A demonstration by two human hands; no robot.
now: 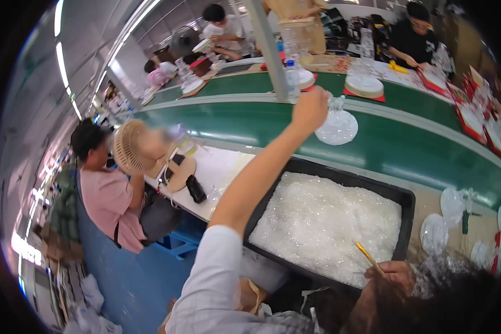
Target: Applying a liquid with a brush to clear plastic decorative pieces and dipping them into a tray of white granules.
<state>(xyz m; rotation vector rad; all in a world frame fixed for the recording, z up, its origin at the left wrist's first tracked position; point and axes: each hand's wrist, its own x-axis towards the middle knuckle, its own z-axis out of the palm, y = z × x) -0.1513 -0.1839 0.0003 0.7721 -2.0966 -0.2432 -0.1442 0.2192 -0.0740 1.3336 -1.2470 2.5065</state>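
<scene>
My left hand point(310, 110) reaches out over the green conveyor belt, its fingers curled closed. Right beside it is a whitish, glittery round disc point(337, 128) with a small clear piece at its upper edge. Whether my fingers grip that piece cannot be made out. Nearer to me, a black tray point(409, 206) holds a heap of white, sparkling flakes point(328, 222). At the tray's near right corner, my right hand point(398, 274) is closed round a slim gold-yellow stick point(368, 257), which slants up over the flakes. Dark hair partly covers the right hand and wrist.
Several clear discs point(434, 234) lie on the table to the right. A beige fan point(132, 146) and a black object point(195, 189) stand left, near a seated person in pink point(108, 195). Beyond the belt are round white bases point(364, 86), a grey post point(267, 44) and other workers.
</scene>
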